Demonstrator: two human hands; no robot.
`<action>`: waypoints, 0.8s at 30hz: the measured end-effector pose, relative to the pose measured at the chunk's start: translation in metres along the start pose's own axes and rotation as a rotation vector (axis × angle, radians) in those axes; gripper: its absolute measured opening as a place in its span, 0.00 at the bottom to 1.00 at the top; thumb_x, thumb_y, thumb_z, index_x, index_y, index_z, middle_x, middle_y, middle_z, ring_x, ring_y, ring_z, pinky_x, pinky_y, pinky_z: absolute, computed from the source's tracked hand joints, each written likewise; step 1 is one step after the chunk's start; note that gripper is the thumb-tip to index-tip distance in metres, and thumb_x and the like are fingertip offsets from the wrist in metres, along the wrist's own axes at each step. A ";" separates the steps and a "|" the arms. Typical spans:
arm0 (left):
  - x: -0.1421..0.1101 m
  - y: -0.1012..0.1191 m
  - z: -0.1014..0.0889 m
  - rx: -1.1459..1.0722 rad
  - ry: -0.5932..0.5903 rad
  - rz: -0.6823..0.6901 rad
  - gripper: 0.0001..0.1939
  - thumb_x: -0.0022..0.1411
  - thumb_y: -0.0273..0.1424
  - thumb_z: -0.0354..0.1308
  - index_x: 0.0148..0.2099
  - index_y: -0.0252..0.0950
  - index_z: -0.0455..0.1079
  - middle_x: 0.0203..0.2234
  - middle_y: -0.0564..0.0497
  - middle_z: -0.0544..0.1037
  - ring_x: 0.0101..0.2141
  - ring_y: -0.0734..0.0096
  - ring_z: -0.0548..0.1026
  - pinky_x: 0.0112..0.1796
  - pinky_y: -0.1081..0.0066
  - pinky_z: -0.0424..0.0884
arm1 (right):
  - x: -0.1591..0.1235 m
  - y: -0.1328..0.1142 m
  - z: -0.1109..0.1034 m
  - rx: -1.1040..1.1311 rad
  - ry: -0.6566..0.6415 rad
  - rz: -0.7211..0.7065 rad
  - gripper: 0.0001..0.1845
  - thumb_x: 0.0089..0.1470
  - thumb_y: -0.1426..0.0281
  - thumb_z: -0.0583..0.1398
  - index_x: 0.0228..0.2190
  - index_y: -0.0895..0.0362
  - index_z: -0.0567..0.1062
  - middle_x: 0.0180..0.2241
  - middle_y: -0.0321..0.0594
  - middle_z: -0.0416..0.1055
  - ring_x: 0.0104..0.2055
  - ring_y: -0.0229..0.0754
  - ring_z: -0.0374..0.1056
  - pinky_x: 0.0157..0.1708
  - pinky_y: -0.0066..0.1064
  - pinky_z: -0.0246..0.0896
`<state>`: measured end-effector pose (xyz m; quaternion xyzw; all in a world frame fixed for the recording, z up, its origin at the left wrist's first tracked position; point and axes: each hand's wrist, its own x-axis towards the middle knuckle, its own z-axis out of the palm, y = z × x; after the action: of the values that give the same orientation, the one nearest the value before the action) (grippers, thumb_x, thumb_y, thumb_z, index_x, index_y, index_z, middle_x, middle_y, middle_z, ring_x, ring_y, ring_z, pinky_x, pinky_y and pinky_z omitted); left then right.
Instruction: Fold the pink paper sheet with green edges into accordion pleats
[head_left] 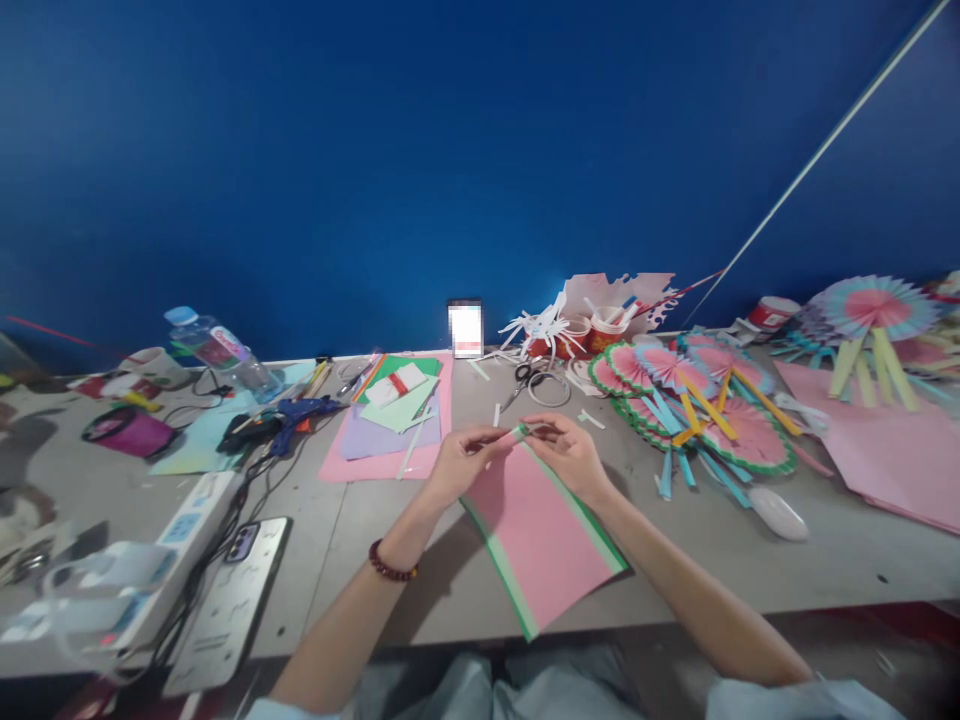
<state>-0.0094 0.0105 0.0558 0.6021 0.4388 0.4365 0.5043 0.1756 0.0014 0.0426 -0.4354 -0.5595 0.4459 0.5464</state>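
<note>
- The far edge of a pink sheet [544, 530] is being pinched by both hands, in the middle of the frame, just right of centre.
- By the look of that edge, a narrow fold seems to be being shaped or lined up; whether the crease is already being pressed flat cannot be told.
- For the next move, an even grip and level pressure across the edge appear to be called for, since the two borders could be slipping out of line if one side is being pulled harder.
- The fingers of the left hand [472, 455] are being kept closed on the left end of the fold, and those of the right hand [566, 450] are closing on its right end, near a green tip; some fingertips are being hidden by the paper and the knuckles.
- The sheet is being held at a slant, its near corner pointing toward the bottom of the frame; a shadow is being cast at its left on the table [352, 520], so part of it is probably being lifted.
- Its long sides are being edged by green strips [502, 580], paler inside and darker outside, and its surface is looking smooth, thin and easily bent.
- Pleated paper fans [750, 435] are lying at the right of the frame.
</note>
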 end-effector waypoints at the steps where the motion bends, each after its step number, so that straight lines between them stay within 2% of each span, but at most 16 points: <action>1: -0.001 -0.001 0.001 -0.005 0.020 0.027 0.17 0.54 0.43 0.67 0.39 0.35 0.82 0.31 0.47 0.81 0.23 0.73 0.72 0.24 0.73 0.68 | -0.001 0.000 0.000 0.003 0.019 -0.019 0.17 0.46 0.58 0.68 0.36 0.54 0.76 0.42 0.43 0.78 0.36 0.39 0.74 0.38 0.33 0.73; 4: -0.005 -0.005 0.003 0.000 0.066 0.108 0.16 0.56 0.42 0.65 0.40 0.36 0.82 0.35 0.45 0.82 0.31 0.66 0.77 0.30 0.70 0.73 | -0.004 0.000 0.002 -0.013 0.082 -0.096 0.14 0.46 0.59 0.68 0.31 0.54 0.74 0.44 0.43 0.76 0.35 0.38 0.73 0.36 0.31 0.72; 7: -0.010 -0.009 0.003 0.052 0.093 0.183 0.16 0.59 0.43 0.63 0.41 0.36 0.81 0.38 0.43 0.82 0.40 0.60 0.79 0.41 0.65 0.76 | -0.009 -0.004 0.002 -0.099 0.099 -0.132 0.12 0.48 0.60 0.67 0.30 0.55 0.74 0.34 0.40 0.76 0.33 0.39 0.72 0.33 0.30 0.70; 10: -0.013 -0.014 0.003 0.090 0.104 0.228 0.17 0.61 0.43 0.61 0.44 0.37 0.80 0.41 0.43 0.82 0.43 0.59 0.78 0.46 0.61 0.75 | -0.014 -0.010 0.001 -0.213 0.071 -0.147 0.09 0.49 0.63 0.66 0.29 0.54 0.76 0.27 0.37 0.76 0.28 0.39 0.71 0.31 0.31 0.69; 17: -0.018 -0.018 0.004 0.060 0.098 0.289 0.16 0.64 0.44 0.59 0.41 0.36 0.77 0.39 0.43 0.81 0.43 0.62 0.77 0.47 0.64 0.75 | -0.020 -0.016 0.001 -0.335 0.074 -0.269 0.04 0.52 0.67 0.64 0.27 0.54 0.77 0.26 0.37 0.78 0.27 0.39 0.72 0.31 0.30 0.69; 24: -0.015 -0.014 0.000 -0.015 0.091 0.320 0.13 0.62 0.41 0.63 0.38 0.36 0.78 0.36 0.46 0.81 0.39 0.65 0.78 0.43 0.67 0.75 | -0.020 -0.014 0.002 -0.370 0.081 -0.386 0.03 0.52 0.70 0.63 0.27 0.54 0.77 0.25 0.36 0.78 0.26 0.37 0.72 0.29 0.28 0.69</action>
<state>-0.0148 -0.0028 0.0402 0.6403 0.3566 0.5411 0.4124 0.1745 -0.0215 0.0521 -0.4306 -0.6820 0.2058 0.5542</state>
